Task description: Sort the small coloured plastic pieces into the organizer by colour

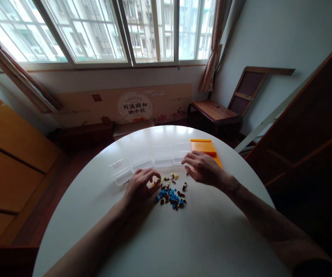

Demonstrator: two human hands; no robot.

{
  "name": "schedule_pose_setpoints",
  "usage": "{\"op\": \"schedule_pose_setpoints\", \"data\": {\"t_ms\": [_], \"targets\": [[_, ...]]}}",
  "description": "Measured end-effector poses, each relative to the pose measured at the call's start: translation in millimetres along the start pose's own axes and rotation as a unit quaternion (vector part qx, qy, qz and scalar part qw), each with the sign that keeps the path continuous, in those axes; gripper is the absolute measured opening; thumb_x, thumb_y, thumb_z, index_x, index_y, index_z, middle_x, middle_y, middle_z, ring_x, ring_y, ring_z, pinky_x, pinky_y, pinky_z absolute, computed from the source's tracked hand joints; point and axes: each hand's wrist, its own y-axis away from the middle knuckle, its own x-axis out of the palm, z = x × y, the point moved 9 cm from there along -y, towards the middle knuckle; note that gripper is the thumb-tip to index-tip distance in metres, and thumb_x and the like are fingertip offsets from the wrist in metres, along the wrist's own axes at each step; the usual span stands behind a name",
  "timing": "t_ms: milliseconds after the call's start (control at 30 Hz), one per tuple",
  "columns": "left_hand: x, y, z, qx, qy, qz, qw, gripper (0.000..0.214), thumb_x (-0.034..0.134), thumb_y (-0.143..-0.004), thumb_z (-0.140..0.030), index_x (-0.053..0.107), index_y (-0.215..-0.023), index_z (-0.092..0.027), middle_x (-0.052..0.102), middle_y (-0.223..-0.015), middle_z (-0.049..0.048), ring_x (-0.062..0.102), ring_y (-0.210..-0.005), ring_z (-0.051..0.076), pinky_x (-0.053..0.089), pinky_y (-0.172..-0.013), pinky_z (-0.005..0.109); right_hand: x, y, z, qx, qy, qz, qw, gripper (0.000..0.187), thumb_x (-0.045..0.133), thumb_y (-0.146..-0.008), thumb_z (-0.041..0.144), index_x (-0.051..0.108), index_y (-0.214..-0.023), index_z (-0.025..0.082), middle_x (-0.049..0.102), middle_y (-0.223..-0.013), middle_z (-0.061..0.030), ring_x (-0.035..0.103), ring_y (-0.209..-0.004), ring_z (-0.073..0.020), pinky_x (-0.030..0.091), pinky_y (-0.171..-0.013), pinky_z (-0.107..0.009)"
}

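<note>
A small heap of blue and brown toy bricks [170, 197] lies loose on the white table, with some yellow bricks [174, 176] at its far side. My left hand [141, 185] is at the heap's left edge, thumb and forefinger curled together in a pinch; whatever is between the fingertips is too small to make out. To the right of the heap, my right hand [202, 167] hovers with thumb and fingers apart, holding nothing that I can see. It partly covers an orange plastic tray [203, 146]. Behind both hands stretches a row of clear plastic compartments [143, 159].
The round white table [97, 215] has its curved far edge just behind the compartments. Beyond it stand a wooden chair [214, 111] on the right and a printed cardboard panel [166, 102] under the window. Orange-brown cabinets [13, 154] are at the left.
</note>
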Motion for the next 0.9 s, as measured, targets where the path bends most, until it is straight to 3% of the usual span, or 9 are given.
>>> {"op": "schedule_pose_setpoints", "data": {"t_ms": [100,233,467,733,900], "targets": [[0.7,0.6,3.4,-0.004,-0.014,-0.006,1.0,0.003,0.07,-0.1,-0.023,0.07,-0.102,-0.025,0.079,-0.097,-0.0013,0.069,-0.078,0.016,0.049,-0.085,0.033,20.1,-1.6,38.9,-0.092,-0.086,0.002,0.992,0.03,0.061,-0.108,0.03,0.069,-0.135,0.021,0.075,-0.133,-0.011,0.066,-0.119,-0.028,0.053,-0.105,-0.045],[1.4,0.2,4.9,0.002,-0.024,-0.013,1.0,0.005,0.068,-0.104,-0.025,0.073,-0.105,-0.025,0.079,-0.1,-0.0012,0.068,-0.075,0.015,0.049,-0.086,0.033,38.1,0.7,60.1,-0.125,-0.144,0.021,0.981,0.038,0.056,-0.112,0.029,0.062,-0.149,0.022,0.072,-0.145,-0.0101,0.064,-0.135,-0.0254,0.048,-0.119,-0.046],[1.3,-0.4,3.6,0.011,-0.031,-0.012,0.999,0.012,0.064,-0.106,-0.025,0.076,-0.105,-0.025,0.08,-0.101,0.0003,0.072,-0.079,0.015,0.05,-0.084,0.034,44.6,1.0,58.1,-0.107,-0.14,0.018,0.984,0.033,0.057,-0.111,0.026,0.068,-0.141,0.022,0.077,-0.133,-0.0096,0.069,-0.121,-0.0259,0.053,-0.11,-0.044],[2.1,0.5,6.9,-0.009,-0.041,-0.007,0.999,0.012,0.064,-0.105,-0.024,0.076,-0.101,-0.024,0.08,-0.1,0.0,0.069,-0.074,0.014,0.049,-0.087,0.035,47.5,-0.1,62.5,-0.095,-0.141,0.039,0.985,0.049,0.062,-0.109,0.027,0.057,-0.157,0.027,0.067,-0.153,-0.0087,0.059,-0.141,-0.0273,0.047,-0.121,-0.047],[4.0,0.5,7.0,-0.019,-0.036,0.01,0.999,0.012,0.065,-0.103,-0.023,0.075,-0.096,-0.025,0.08,-0.098,-0.0006,0.068,-0.074,0.015,0.048,-0.086,0.034,45.2,-1.0,60.8,-0.082,-0.164,0.029,0.983,0.041,0.06,-0.11,0.027,0.062,-0.151,0.03,0.071,-0.148,-0.0054,0.063,-0.137,-0.0242,0.048,-0.12,-0.045]]}}
